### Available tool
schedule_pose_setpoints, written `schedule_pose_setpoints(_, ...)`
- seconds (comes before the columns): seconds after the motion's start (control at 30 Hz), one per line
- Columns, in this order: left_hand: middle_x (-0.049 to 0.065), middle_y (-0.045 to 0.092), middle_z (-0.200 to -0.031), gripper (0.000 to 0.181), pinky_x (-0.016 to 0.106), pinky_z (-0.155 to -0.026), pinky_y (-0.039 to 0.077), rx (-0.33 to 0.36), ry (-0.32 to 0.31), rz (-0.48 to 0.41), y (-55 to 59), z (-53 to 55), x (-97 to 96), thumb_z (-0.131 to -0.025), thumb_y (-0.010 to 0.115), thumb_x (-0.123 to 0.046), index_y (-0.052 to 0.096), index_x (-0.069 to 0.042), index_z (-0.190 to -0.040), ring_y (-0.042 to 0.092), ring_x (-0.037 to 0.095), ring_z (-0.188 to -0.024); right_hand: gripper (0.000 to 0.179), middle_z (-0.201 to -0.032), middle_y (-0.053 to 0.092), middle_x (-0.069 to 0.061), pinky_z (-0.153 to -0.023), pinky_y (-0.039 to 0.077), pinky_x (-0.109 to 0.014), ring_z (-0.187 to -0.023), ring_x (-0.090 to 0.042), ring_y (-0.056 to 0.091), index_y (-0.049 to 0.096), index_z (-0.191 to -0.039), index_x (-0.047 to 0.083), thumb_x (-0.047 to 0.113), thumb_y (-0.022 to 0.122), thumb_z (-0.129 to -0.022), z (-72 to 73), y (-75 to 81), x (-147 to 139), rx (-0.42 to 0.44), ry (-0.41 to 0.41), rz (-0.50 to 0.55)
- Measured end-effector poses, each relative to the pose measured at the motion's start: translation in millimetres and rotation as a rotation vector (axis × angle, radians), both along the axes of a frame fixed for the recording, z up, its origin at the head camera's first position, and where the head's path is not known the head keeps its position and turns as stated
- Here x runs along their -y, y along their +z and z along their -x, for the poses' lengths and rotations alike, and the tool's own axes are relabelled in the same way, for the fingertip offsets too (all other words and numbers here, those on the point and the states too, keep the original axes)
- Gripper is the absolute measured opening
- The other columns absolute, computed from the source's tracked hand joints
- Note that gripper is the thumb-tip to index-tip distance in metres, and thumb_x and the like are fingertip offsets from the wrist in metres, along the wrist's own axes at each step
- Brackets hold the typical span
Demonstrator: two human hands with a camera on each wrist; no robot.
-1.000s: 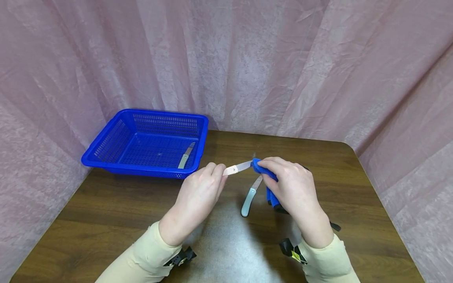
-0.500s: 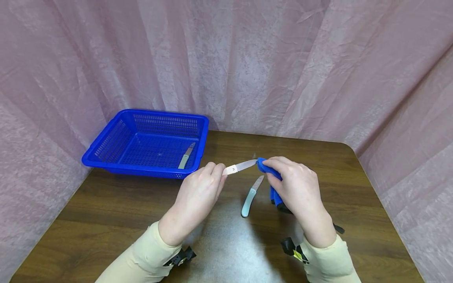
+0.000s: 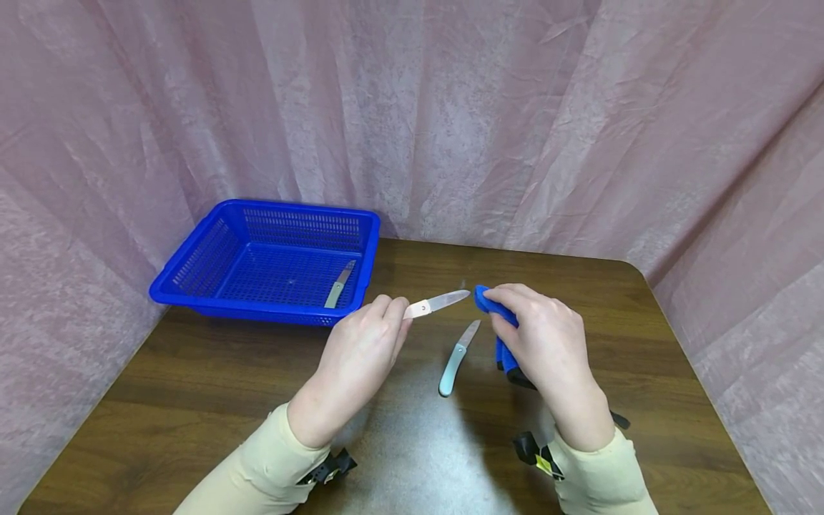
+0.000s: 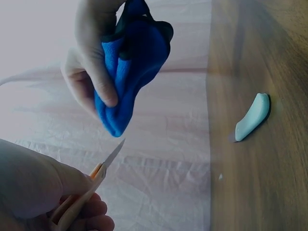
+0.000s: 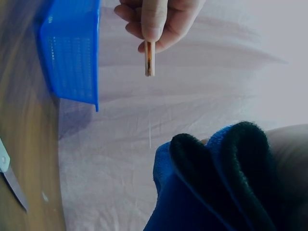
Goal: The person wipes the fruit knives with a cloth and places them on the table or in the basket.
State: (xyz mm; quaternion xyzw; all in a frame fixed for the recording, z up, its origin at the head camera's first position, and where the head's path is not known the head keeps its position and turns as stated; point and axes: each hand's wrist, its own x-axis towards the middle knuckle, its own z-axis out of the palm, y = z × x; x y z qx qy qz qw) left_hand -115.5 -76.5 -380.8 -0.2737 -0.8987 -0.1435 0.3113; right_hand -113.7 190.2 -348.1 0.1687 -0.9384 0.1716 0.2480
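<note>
My left hand (image 3: 359, 357) grips a folding knife by its pale pinkish handle (image 3: 418, 309), with the blade (image 3: 448, 300) out and pointing right. Pinched in my right hand (image 3: 543, 340) is a folded blue cloth (image 3: 492, 306) with dark edging, its lower part hanging below the fingers. A small gap parts the knife's tip from the cloth. On the table beneath lies a second folding knife (image 3: 453, 370), unfolded, with a light turquoise handle. The left wrist view shows the thumb of my left hand (image 4: 38, 187) along the handle, and the cloth (image 4: 130, 72) above the blade tip.
A blue plastic basket (image 3: 257, 312) stands at the back left of the brown wooden table (image 3: 579, 286). Inside it, near the right wall, lies an unfolded knife (image 3: 336, 292) with a pale green handle. Pink curtains (image 3: 438, 129) hang behind and along the sides.
My right hand and the cloth have slid right, off the blade's tip, so the whole blade is now bare. The left hand and its knife have stayed nearly still.
</note>
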Motion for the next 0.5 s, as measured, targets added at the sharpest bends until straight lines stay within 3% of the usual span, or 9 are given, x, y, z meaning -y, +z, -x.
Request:
schedule_pose_setpoints(0.13,0.008,0.058,-0.080,0.015,0.040,-0.050,0.050,-0.006,-0.003,-0.001,-0.3,0.3,-0.3,-0.104,0.078,-0.012,0.067,-0.001,-0.106,0.059,0.025,-0.061,0.030,-0.124,0.080,0.006,-0.064,0.057,-0.047,-0.088,-0.027,0.078,0.084,-0.124,0.020,0.010,0.084,-0.095,-1.8,0.8,5.1,-0.034,0.032,0.005)
schedule_pose_setpoints(0.33,0.007,0.058,-0.081,0.017,0.039,-0.051,0.050,-0.005,-0.005,0.006,-0.3,-0.3,-0.5,-0.103,0.079,-0.013,0.066,-0.002,-0.106,0.058,0.025,-0.062,0.033,-0.125,0.080,0.004,-0.076,0.060,-0.045,-0.098,-0.024,0.080,0.085,-0.123,0.019,0.013,0.092,-0.091,-3.5,-1.8,16.2,-0.105,0.153,-0.020)
schedule_pose_setpoints(0.5,0.007,0.058,-0.081,0.018,0.038,-0.051,0.051,-0.010,-0.014,0.013,-0.3,-1.0,-1.0,-0.103,0.079,-0.013,0.067,-0.001,-0.108,0.059,0.024,-0.062,0.033,-0.126,0.080,0.005,-0.078,0.061,-0.045,-0.101,-0.024,0.079,0.085,-0.122,0.020,0.015,0.093,-0.090,-4.8,-4.3,23.4,-0.107,0.214,-0.029)
